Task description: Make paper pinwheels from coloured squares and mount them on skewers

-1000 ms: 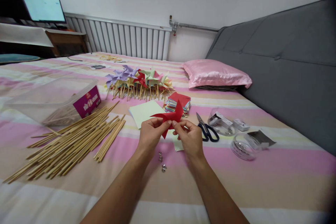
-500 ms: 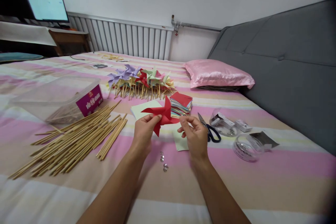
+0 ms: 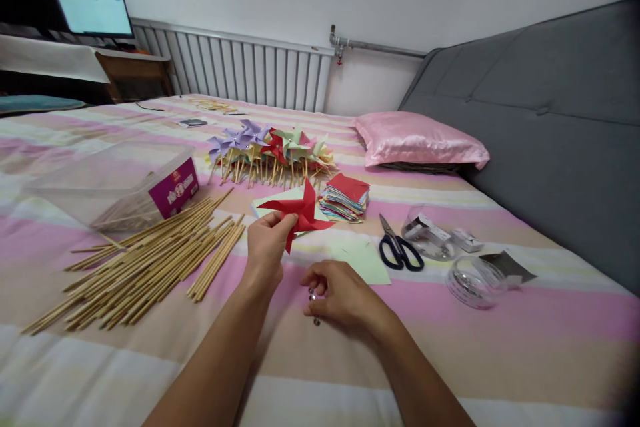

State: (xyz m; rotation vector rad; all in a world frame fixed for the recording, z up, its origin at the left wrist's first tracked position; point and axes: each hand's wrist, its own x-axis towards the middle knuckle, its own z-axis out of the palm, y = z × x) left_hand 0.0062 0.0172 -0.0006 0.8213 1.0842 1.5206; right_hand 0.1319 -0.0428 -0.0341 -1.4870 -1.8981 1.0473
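Seen from the head camera, with the paper stack (image 3: 345,197) as the landmark, the red pinwheel (image 3: 306,212) is held up just to its left. The left hand (image 3: 270,247) pinches it by its left side between thumb and fingers, and the folded blades meet at the middle.

The right hand (image 3: 345,293) is low over the bed (image 3: 300,360), nearer the wearer than the stack. Its thumb and fingers are curled but spread apart around small shiny pieces (image 3: 312,294); whether a fingertip touches one, I cannot tell.

The step in hand looks to be getting a fastening for the pinwheel's centre, judging by the studded pinwheels on sticks (image 3: 273,147) beyond the stack and to its left. The next move seems to call for a fine pinch on a single piece, while the left hand keeps the folds together; a loose hold could let the blades spring out.

To the right of the stack and nearer the wearer lie the scissors (image 3: 395,239), beside a pale green sheet (image 3: 370,263). Well to its left is the heap of loose sticks (image 3: 150,267).
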